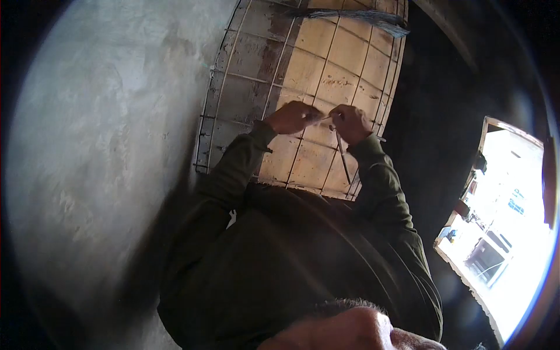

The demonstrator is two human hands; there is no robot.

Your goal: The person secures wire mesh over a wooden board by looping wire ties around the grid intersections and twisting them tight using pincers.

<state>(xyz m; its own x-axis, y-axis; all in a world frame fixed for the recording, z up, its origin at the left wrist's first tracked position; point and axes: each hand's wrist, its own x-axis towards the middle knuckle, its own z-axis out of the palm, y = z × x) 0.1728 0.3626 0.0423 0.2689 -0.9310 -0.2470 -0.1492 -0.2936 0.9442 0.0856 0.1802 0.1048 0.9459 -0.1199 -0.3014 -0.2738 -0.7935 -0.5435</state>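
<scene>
My left hand [293, 117] is closed in a pinch above a grid of thin steel bars [333, 39]. A short piece of thin wire [326, 117] stretches from its fingertips towards my right hand [352, 124]. The right hand is closed too, and what look like pincers [342, 154] are in it: one slim dark handle hangs down and another end sticks out past the wrist. The pincers' jaws are hidden by the fingers. The bar grid lies over a pale wooden board [309, 163], darker along its left side.
A bundle of loose tie wire [356, 17] lies across the grid's far end. Along the left rises a bare grey wall [111, 146]. To the right, a bright opening [501, 233] shows blurred objects outside.
</scene>
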